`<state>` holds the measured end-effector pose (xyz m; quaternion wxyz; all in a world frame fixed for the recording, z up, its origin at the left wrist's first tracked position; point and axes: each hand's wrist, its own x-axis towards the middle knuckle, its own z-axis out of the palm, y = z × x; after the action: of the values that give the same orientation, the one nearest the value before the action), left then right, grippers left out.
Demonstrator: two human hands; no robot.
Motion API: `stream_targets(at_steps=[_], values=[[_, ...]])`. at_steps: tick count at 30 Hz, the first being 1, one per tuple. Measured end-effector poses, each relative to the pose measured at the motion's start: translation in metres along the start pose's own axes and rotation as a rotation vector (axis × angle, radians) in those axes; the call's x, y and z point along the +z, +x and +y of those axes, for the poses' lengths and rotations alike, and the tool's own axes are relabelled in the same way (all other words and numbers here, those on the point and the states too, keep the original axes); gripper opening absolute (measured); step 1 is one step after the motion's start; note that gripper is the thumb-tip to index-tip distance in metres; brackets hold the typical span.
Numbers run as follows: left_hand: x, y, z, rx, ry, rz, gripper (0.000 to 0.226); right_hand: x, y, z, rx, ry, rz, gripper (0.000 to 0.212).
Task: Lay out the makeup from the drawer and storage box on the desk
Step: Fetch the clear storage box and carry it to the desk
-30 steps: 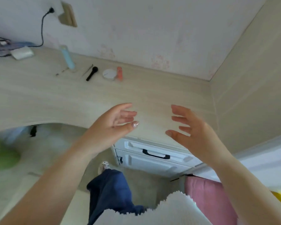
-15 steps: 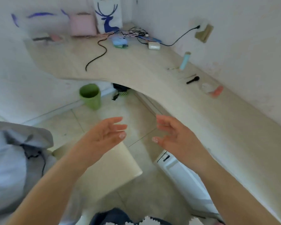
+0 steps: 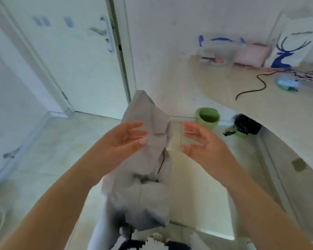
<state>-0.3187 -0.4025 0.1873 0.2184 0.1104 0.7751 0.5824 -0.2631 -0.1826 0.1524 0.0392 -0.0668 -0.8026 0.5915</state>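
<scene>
The bench [image 3: 260, 103] curves along the right side, a blurred clear storage box [image 3: 213, 51] at its far left corner, well beyond the left hand [image 3: 123, 139] and right hand [image 3: 204, 143], both empty with fingers relaxed.

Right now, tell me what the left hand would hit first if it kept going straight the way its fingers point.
Most likely the grey garment. The left hand is open, fingers pointing right and slightly up, with their tips overlapping the cloth in the picture. Depth is unclear, so they may be just in front of it rather than touching.
</scene>
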Motion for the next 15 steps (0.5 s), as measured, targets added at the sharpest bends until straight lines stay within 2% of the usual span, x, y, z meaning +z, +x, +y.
stream_targets(at_steps=[2,5,10,15], values=[[-0.023,-0.019,-0.011,-0.045,-0.056,0.13,0.054,0.027,0.012,-0.01,-0.026,0.006,-0.094,0.049],[-0.047,-0.043,-0.029,-0.095,-0.104,0.246,0.054,0.067,0.019,-0.023,-0.052,0.006,-0.219,0.05],[-0.09,-0.063,-0.055,-0.113,-0.156,0.296,0.053,0.128,0.028,-0.045,-0.08,-0.001,-0.341,0.05],[-0.172,-0.061,-0.088,-0.112,-0.196,0.329,0.05,0.208,0.065,-0.063,-0.061,-0.025,-0.354,0.057]])
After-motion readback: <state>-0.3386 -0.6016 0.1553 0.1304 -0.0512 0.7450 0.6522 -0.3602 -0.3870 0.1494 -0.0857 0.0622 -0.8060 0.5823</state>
